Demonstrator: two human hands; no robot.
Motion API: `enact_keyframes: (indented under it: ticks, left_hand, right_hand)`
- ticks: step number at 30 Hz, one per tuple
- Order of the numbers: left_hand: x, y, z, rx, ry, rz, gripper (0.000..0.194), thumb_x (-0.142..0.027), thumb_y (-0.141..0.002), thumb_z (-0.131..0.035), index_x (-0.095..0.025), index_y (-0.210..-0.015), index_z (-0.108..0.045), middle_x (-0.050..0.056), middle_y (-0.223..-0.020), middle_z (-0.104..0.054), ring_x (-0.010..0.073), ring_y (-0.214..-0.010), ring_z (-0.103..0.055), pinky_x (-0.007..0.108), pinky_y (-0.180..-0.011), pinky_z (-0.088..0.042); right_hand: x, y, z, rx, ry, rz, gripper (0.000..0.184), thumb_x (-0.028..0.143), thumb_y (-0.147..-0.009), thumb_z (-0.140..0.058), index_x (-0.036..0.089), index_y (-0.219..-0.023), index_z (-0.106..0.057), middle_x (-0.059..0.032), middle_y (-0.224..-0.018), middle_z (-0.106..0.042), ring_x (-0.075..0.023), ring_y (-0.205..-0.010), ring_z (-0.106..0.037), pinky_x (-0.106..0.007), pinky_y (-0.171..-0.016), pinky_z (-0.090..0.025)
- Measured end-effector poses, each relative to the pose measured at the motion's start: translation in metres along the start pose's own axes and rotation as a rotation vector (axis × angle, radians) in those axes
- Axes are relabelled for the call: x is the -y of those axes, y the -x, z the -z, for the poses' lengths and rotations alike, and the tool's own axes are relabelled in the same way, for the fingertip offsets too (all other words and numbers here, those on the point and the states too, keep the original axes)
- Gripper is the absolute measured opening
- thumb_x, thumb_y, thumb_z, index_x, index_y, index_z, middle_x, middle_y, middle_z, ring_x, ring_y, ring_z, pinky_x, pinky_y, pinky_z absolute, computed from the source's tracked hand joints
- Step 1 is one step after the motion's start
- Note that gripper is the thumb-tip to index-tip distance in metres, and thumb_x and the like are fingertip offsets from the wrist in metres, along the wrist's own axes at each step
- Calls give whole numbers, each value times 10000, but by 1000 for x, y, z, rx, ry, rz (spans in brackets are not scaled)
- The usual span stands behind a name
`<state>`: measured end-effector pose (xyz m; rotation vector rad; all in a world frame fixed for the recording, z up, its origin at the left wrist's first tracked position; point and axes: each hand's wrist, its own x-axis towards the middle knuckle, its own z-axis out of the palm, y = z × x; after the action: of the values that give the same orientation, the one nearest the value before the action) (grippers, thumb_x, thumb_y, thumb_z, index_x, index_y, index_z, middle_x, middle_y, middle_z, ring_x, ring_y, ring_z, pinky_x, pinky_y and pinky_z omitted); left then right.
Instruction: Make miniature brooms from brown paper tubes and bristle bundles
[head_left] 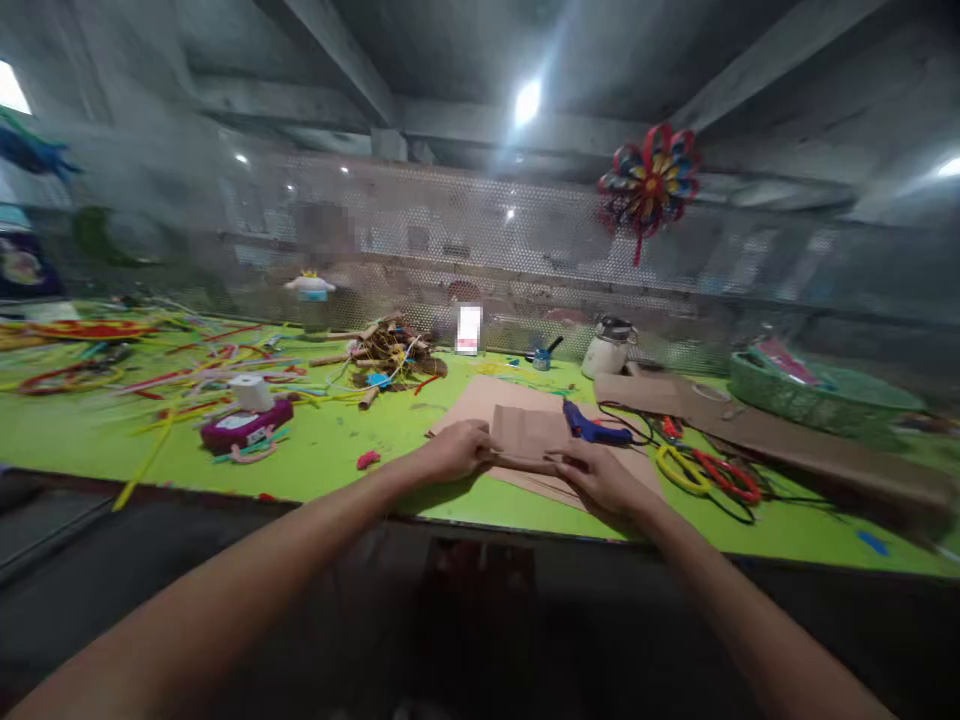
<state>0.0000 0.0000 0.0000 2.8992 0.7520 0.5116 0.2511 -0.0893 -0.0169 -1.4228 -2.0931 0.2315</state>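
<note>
Head view had the left hand [456,450] and right hand [598,474] pinching a small, flat, folded brown cardboard piece [529,428], and tbh a crooked fold looked like the main risk: if one side got pulled harder, the crease could've skewed or torn. The dark blue plastic glue gun [596,427] at three o'clock was also sketchy, sitting just beside the right hand, so a sideways bump might've shoved it (couldn't tell if it was hot). The piece lay between the hands, over bigger light-brown sheets [476,398] on the bright green table [322,465]. Left fingers gripped around nine o'clock, right ones around four, both nearly closed on its edges.
</note>
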Motion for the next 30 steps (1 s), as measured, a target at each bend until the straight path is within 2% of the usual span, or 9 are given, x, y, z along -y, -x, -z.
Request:
enact_keyframes:
  ticks: [3, 6, 10, 14, 17, 21, 27, 30]
  left_hand:
    - [1, 0, 1, -2, -16, -15, 251, -270, -847, -499, -175, -1022, -652, 52, -824, -613, 145, -719, -544, 218, -608, -362]
    - [0, 1, 1, 0, -60, -46, 226, -247, -854, -473, -173, -821, -684, 58, -818, -605, 147, -729, -533, 228, -623, -356]
    - [-5, 1, 0, -17, -154, -56, 304, -230, -860, -436, -152, -679, -668, 90, -790, -596, 175, -736, -511, 264, -643, -361]
    - [-11, 2, -3, -43, -242, -39, 292, -269, -844, -466, -137, -689, -676, 112, -773, -583, 222, -794, -501, 307, -672, -377]
    - [-12, 2, -7, -47, -265, -4, 268, -325, -825, -520, -136, -742, -690, 107, -796, -593, 235, -818, -505, 313, -673, -385]
    - [-7, 0, -12, -52, -264, 45, 282, -326, -837, -512, -141, -741, -701, 103, -816, -603, 220, -808, -517, 292, -646, -380]
    - [-2, 3, -9, -49, -191, 91, 286, -349, -843, -519, -151, -758, -707, 86, -790, -585, 189, -777, -520, 259, -618, -364]
    - [-4, 6, -3, -22, -135, 84, 260, -350, -838, -533, -164, -796, -710, 73, -785, -580, 175, -778, -523, 244, -625, -364]
  right_hand:
    - [-3, 1, -2, -1, 11, 14, 187, 252, -850, -495, 167, -886, -658, -52, -804, -637, -178, -743, -560, -285, -683, -434]
    - [-5, 0, -4, -19, 38, 43, 220, 259, -856, -496, 167, -719, -642, -63, -780, -604, -186, -763, -536, -293, -696, -421]
    - [-4, 1, -8, -63, 85, 69, 294, 281, -881, -465, 167, -650, -607, -77, -778, -561, -195, -771, -502, -312, -705, -407]
    - [3, 3, -10, -52, 170, 84, 358, 306, -928, -369, 177, -707, -619, -79, -812, -551, -197, -789, -484, -323, -719, -404]
    - [6, 5, -9, 3, 188, 115, 327, 307, -936, -352, 185, -822, -634, -79, -864, -553, -206, -848, -483, -343, -785, -400]
    - [4, 6, -7, 29, 125, 87, 279, 320, -924, -382, 179, -895, -622, -89, -933, -541, -210, -889, -494, -335, -794, -413]
    - [2, 0, -4, 55, -4, 71, 294, 326, -910, -402, 180, -798, -631, -79, -928, -562, -200, -876, -523, -307, -785, -424]
    - [3, -1, -3, 45, -37, 43, 233, 310, -884, -448, 192, -955, -637, -81, -1000, -587, -215, -948, -524, -315, -832, -407]
